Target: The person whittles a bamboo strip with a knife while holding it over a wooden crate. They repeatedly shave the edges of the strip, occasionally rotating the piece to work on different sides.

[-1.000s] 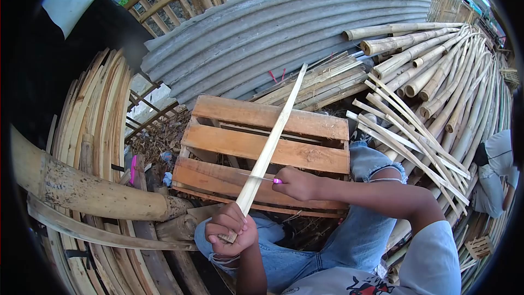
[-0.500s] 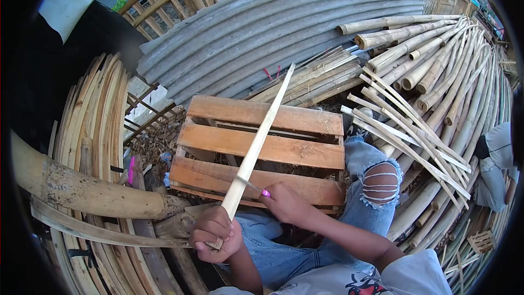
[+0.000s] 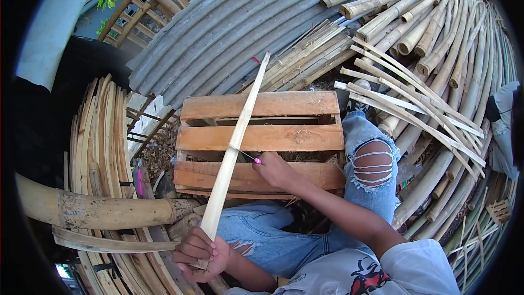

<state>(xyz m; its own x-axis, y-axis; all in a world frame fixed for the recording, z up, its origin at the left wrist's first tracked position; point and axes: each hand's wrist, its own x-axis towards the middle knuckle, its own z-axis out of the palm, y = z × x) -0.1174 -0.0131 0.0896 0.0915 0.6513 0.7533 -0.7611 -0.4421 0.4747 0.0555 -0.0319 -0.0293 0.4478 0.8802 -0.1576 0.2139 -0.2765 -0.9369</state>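
Observation:
My left hand is closed around the near end of a long pale bamboo strip. The strip slants up and away over a slatted wooden crate. In my right hand is a knife with a pink handle end, its thin blade against the strip about midway along. Most of the handle is hidden in my fist.
Split bamboo slats are stacked at left, beside a thick bamboo pole. Bamboo poles and loose strips lie at right. Corrugated sheeting stands behind the crate. Another person's clothing shows at the right edge.
My right hand and the knife have moved along the strip, farther from my left hand. My left hand sits slightly lower and more to the left, still gripping. The camera view has shifted.

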